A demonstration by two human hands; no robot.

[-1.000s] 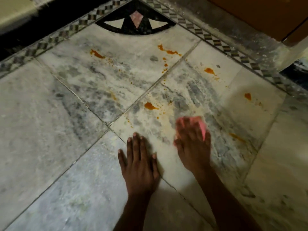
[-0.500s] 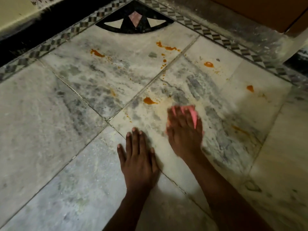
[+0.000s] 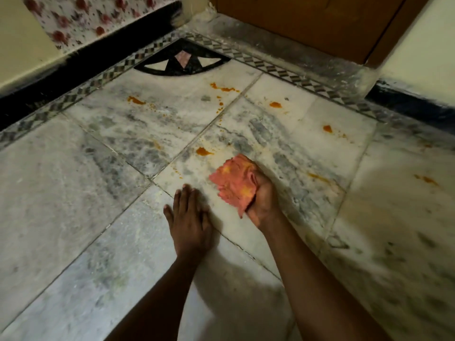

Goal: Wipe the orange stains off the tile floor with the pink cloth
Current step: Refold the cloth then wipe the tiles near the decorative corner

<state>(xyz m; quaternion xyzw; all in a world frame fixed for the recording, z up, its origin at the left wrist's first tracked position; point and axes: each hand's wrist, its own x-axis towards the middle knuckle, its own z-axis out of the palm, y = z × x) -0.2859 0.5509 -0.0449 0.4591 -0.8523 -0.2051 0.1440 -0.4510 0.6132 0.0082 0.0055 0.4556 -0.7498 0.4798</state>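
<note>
My right hand (image 3: 264, 203) is turned palm up just above the marble tile floor (image 3: 73, 193) and grips the pink cloth (image 3: 234, 183), whose upturned face carries yellow-orange smears. My left hand (image 3: 189, 217) lies flat on the floor to its left, fingers spread, holding nothing. Orange stains dot the tiles beyond the hands: the nearest blot (image 3: 203, 151) sits just past the cloth, others lie at far left (image 3: 135, 100), far centre (image 3: 222, 88) and right (image 3: 275, 104), (image 3: 327, 128). A faint streak (image 3: 317, 177) and a smear (image 3: 427, 179) lie to the right.
A checkered mosaic border (image 3: 283, 71) frames the tiles, with a black fan-shaped inlay (image 3: 182, 62) in the corner. A wooden door (image 3: 320, 20) stands behind a dusty threshold (image 3: 283, 48). A wall with black skirting (image 3: 73, 62) runs on the left, another (image 3: 418, 45) on the right.
My right hand has stopped pressing the cloth down on the tile, pulled back slightly and turned over, showing the cloth's stained side. The left hand stays planted. The view has tilted up.
</note>
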